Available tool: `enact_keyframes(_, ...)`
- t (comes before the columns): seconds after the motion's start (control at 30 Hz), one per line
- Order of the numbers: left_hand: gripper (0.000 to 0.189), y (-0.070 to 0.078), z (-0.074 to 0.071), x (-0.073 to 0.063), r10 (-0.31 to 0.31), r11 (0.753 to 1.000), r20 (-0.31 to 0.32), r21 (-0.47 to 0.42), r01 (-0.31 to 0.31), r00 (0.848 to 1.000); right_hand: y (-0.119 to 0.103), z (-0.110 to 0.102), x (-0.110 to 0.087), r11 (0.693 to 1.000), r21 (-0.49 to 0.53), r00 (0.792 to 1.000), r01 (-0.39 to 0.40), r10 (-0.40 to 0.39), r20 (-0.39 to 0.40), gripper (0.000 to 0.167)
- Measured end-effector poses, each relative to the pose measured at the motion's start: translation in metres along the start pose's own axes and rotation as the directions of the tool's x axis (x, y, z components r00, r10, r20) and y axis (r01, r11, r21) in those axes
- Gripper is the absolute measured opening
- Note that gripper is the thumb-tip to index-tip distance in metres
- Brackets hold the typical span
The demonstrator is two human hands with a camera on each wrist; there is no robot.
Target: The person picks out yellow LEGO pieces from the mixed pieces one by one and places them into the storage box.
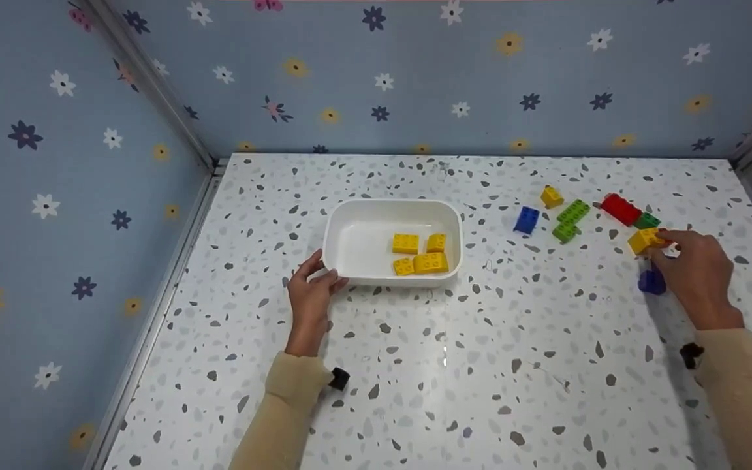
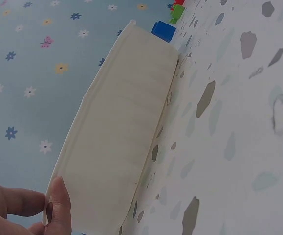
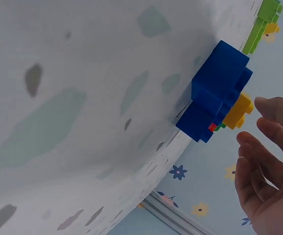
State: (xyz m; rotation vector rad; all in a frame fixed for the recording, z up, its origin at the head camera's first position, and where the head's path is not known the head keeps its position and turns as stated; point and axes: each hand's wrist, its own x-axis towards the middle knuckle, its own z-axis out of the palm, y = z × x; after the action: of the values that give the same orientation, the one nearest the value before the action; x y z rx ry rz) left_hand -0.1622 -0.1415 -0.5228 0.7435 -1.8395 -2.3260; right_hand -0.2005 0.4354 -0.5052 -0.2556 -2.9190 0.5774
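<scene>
My left hand [image 1: 311, 294] pinches the near left corner of a white plastic tub [image 1: 376, 281]. In the left wrist view the thumb [image 2: 59, 208] lies against the tub's outer wall. Several yellow toy bricks [image 1: 405, 243] lie inside the tub, towards its right side. Over at the right, my right hand [image 1: 696, 277] is at a yellow brick [image 1: 643, 241], its thumb and fingers spread apart in the right wrist view. Dark blue bricks [image 3: 219, 78] stand just nearer than that yellow brick, partly under the hand. Whether the fingertips touch the yellow brick is unclear.
Left of the right hand lie a blue brick [image 1: 527, 220], a small yellow brick [image 1: 551, 196] and light green bricks [image 1: 572, 212]. A red brick [image 1: 621, 209] and a dark green brick [image 1: 647, 220] lie beyond it. Flowered panels [image 1: 376, 78] border the speckled table [image 1: 415, 365].
</scene>
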Motion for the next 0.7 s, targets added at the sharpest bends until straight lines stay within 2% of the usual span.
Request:
enact_keyframes(0.2,0.059,0.0002,0.0001,-0.0011,-0.004,1.000,0.000,-0.004,0.004,1.000,0.0010,0.0018,0.0022,1.000,-0.009,1.000,-0.014,0.014,0.014,0.043)
enact_keyframes(0.43,0.057,0.0009,-0.0011,-0.0024,0.021,1.000,0.012,0.004,-0.021,1.000,0.0025,0.0031,0.0060,1.000,-0.007,1.000,-0.011,0.011,0.029,0.039)
enact_keyframes(0.7,0.057,0.0017,-0.0005,-0.0026,0.014,1.000,0.012,0.010,-0.014,1.000,0.0031,0.0035,0.0069,1.000,0.007,0.999,-0.022,0.022,0.037,0.042)
